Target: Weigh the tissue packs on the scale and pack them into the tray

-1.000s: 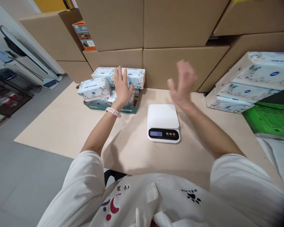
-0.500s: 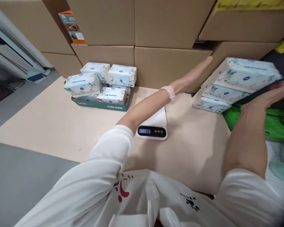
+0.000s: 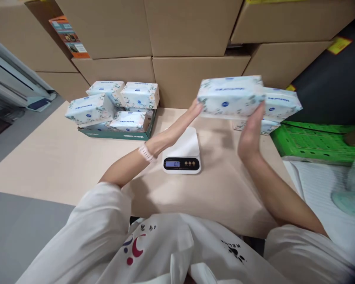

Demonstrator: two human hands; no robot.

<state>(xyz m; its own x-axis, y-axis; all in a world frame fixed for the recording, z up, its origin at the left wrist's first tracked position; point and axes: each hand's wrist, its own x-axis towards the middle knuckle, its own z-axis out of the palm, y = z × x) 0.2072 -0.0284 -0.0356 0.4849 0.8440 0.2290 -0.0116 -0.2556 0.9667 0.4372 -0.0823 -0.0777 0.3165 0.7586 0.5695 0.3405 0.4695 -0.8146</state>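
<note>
Head view: white-and-pale-blue floral tissue pack (image 3: 229, 98), soft-wrapped block, held in the air above the pale wood-look table (image 3: 221, 185), about 1–2 o'clock from the white digital scale (image 3: 185, 142), display 0.0. Left hand (image 3: 180, 125), fingers straight and close together, presses its left end; right hand (image 3: 251, 136), open and tipped upright, bears on the right end; pack pinched between the two. Around the scale: stack of matching floral packs (image 3: 284, 104) at 2 o'clock, just behind the held one; green plastic crate (image 3: 301, 144) at 3; shallow dark-green open box (image 3: 115, 134) heaped with similar packs at 10; brown cardboard boxes (image 3: 195, 79) walling off 12. Left hand and wrist cover the scale plate's upper left. Held pack and right hand hide part of the stack. Right hand blurred, thumb unclear; upper boxes cut off at top.
</note>
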